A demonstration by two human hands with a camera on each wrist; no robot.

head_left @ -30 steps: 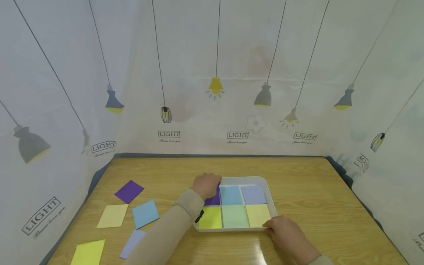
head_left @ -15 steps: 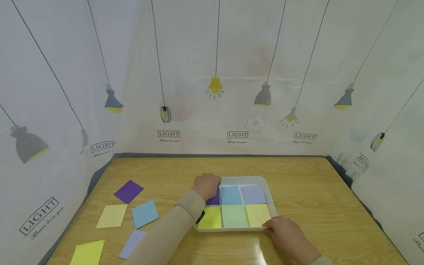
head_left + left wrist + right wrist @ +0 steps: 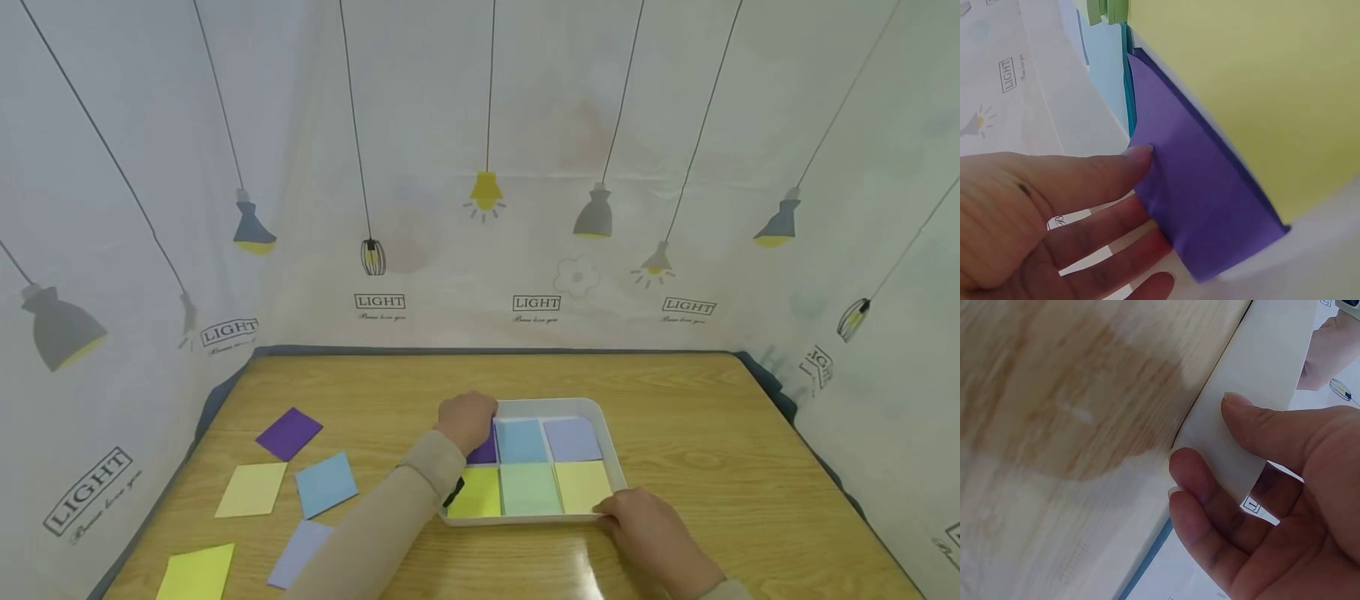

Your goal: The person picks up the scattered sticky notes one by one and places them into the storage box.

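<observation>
A shallow white tray (image 3: 551,408) stands on the wooden table, divided into coloured paper squares in two rows. My left hand (image 3: 467,419) is at its far left corner. In the left wrist view, the thumb lies over a purple paper square (image 3: 1179,169) and the fingertips are tucked behind its edge, pinching it. Part of that square is hidden by the hand in the head view. At the near right corner, my right hand (image 3: 651,529) grips the tray's rim, thumb on the wall (image 3: 1266,369). Blue (image 3: 523,441), lavender (image 3: 573,439), yellow (image 3: 474,492), green (image 3: 531,489) and pale yellow (image 3: 584,487) squares fill the other places.
Left of the tray lie loose squares: purple (image 3: 289,433), pale yellow (image 3: 251,489), blue (image 3: 326,485), lavender (image 3: 299,553) and yellow (image 3: 197,572). The left sleeve partly covers the lavender one. A lamp-patterned cloth (image 3: 450,325) surrounds the table (image 3: 720,433) at the back and sides.
</observation>
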